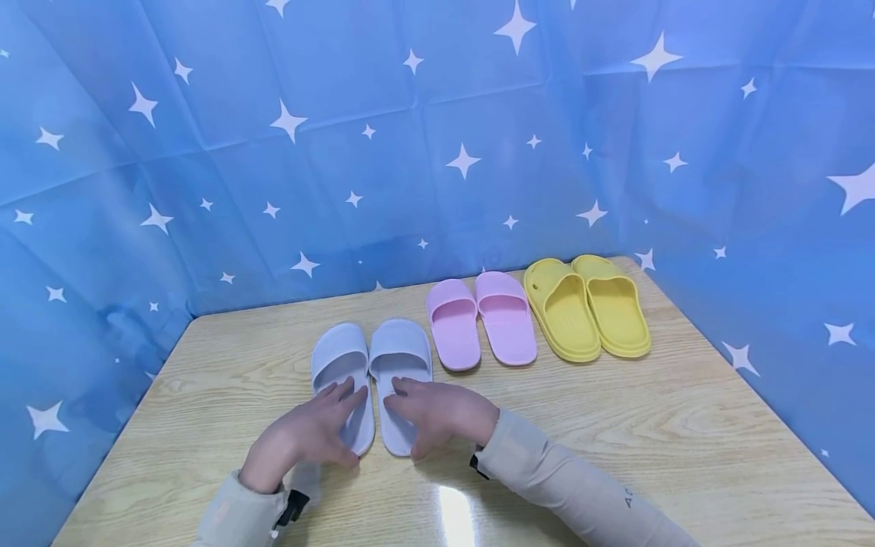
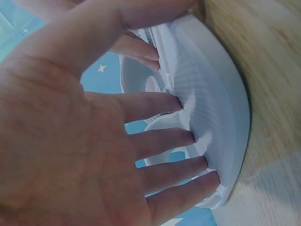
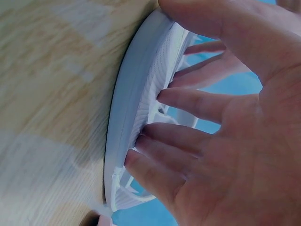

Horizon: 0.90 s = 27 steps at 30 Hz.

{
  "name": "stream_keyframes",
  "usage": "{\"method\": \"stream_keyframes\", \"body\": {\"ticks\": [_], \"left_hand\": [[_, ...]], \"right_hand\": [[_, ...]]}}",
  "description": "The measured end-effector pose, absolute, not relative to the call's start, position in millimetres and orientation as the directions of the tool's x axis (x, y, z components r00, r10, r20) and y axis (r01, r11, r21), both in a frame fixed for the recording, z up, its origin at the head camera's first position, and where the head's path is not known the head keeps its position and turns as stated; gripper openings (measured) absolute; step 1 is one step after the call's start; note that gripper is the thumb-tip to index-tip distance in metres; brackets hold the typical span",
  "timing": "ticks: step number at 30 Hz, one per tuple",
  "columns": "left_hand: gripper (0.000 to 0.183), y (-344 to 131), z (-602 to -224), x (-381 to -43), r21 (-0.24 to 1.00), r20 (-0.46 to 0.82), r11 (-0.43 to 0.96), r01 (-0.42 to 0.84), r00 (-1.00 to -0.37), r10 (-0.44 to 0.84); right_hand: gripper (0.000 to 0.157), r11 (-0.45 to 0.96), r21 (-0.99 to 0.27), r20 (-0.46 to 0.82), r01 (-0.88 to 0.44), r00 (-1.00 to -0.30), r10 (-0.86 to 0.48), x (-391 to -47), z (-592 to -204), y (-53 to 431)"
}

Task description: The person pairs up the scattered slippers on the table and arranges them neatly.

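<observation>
Two pale grey-lavender slippers, a left slipper [image 1: 339, 342] and a right slipper [image 1: 399, 339], stand side by side on the wooden table [image 1: 225, 372], toes pointing away. Over the heel part of the left one is my left hand [image 1: 307, 431], its fingers nearly straight and spread. In the left wrist view the fingertips touch the slipper's footbed [image 2: 207, 89], with the thumb at its heel end. My right hand [image 1: 444, 414] reaches across the other slipper's footbed in the same way. Its fingertips [image 3: 132, 157] rest along the inside, and the thumb lies by the heel edge.
Just right of the grey pair stands a pair of pink slippers [image 1: 506, 323], and beyond it a pair of yellow slippers [image 1: 620, 323] near the table's back right corner. A blue curtain [image 1: 383, 68] with white stars hangs behind and along both sides.
</observation>
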State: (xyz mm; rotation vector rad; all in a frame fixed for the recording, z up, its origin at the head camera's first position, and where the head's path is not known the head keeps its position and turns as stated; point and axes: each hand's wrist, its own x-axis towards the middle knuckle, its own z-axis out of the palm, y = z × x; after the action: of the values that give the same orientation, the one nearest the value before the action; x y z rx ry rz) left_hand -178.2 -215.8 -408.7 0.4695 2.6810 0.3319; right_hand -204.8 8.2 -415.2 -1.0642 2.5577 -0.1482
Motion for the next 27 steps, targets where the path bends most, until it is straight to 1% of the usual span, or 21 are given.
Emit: {"method": "stream_keyframes", "body": {"ticks": [15, 27], "left_hand": [[0.109, -215.7, -409.6, -177.5, 0.296, -0.355, 0.918, 0.262, -0.862, 0.361], [0.11, -215.6, -408.9, -178.1, 0.294, -0.362, 0.918, 0.267, -0.858, 0.366]], "right_hand": [[0.09, 0.711, -0.248, -0.298, -0.658, -0.646, -0.703, -204.8, -417.6, 8.7], [0.088, 0.711, -0.228, -0.291, -0.665, -0.65, -0.702, -205.6, -417.4, 8.1]]}}
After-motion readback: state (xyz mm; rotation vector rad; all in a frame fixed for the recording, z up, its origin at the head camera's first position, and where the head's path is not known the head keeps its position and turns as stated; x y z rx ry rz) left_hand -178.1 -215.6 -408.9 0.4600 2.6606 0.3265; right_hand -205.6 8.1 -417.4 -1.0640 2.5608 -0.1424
